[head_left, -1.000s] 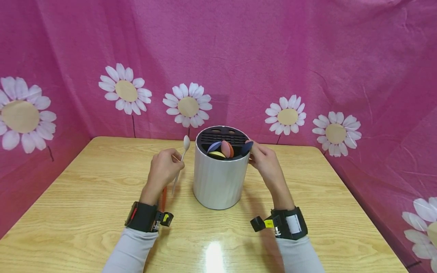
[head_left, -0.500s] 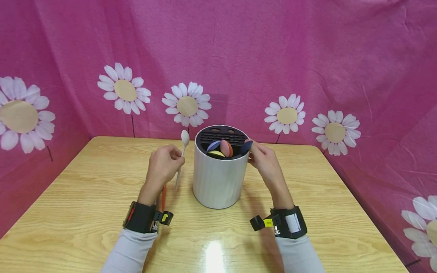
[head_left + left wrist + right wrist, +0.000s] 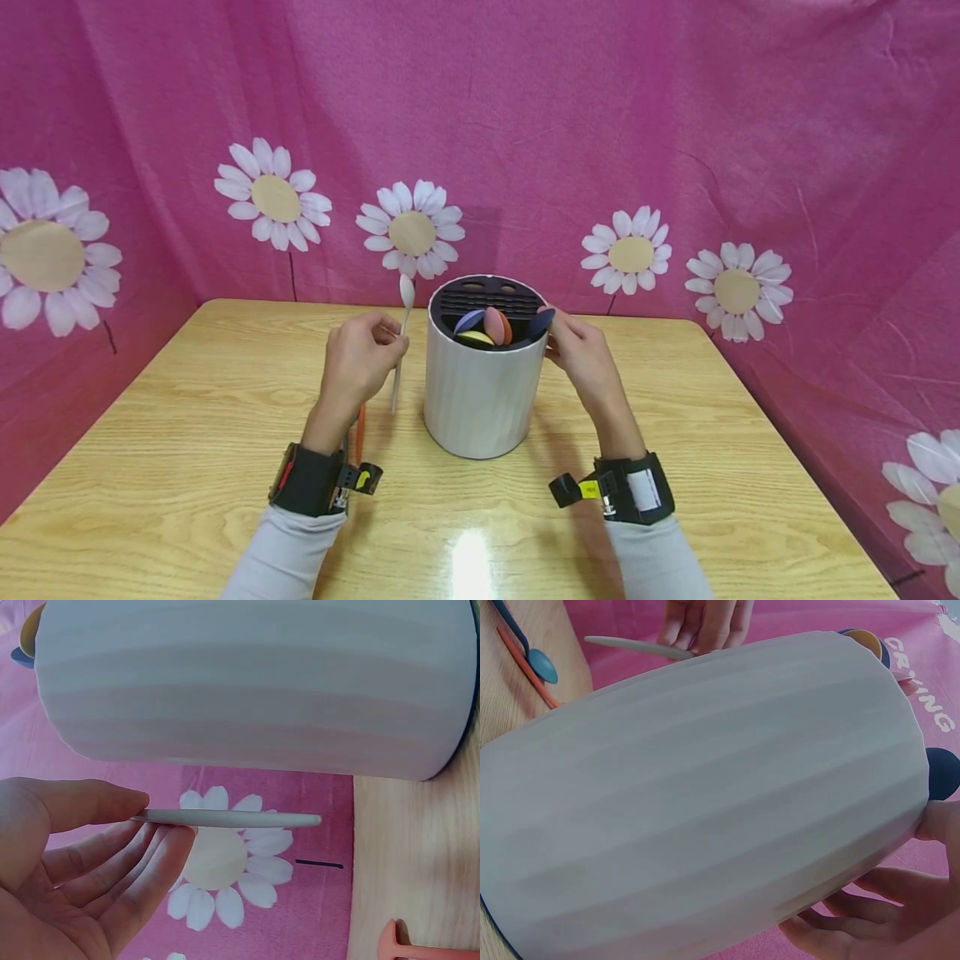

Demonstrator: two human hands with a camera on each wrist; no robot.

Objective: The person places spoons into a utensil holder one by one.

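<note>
My left hand (image 3: pixel 356 354) pinches a white spoon (image 3: pixel 247 819) by its handle, bowl upward, just left of a white ribbed utensil holder (image 3: pixel 480 400). The spoon stands nearly upright, and its handle end points down over the table. On the holder's other side, my right hand (image 3: pixel 588 358) grips the rim, with the thumb at the top and the fingers along the wall in the right wrist view. Beside that thumb a navy spoon head (image 3: pixel 542 322) sticks out. Purple, yellow, pink (image 3: pixel 493 325) and orange heads sit inside the black front compartment.
An orange utensil (image 3: pixel 360 437) and a teal spoon (image 3: pixel 544 666) lie on the wooden table (image 3: pixel 720 467), partly behind the left forearm. The holder's black insert (image 3: pixel 491 304) has slots and round holes at the back. A pink flowered cloth (image 3: pixel 525 125) hangs behind.
My left hand has raised the white spoon slightly and turned it more upright, its handle end swinging right toward the holder. The right hand and the holder have stayed put.
</note>
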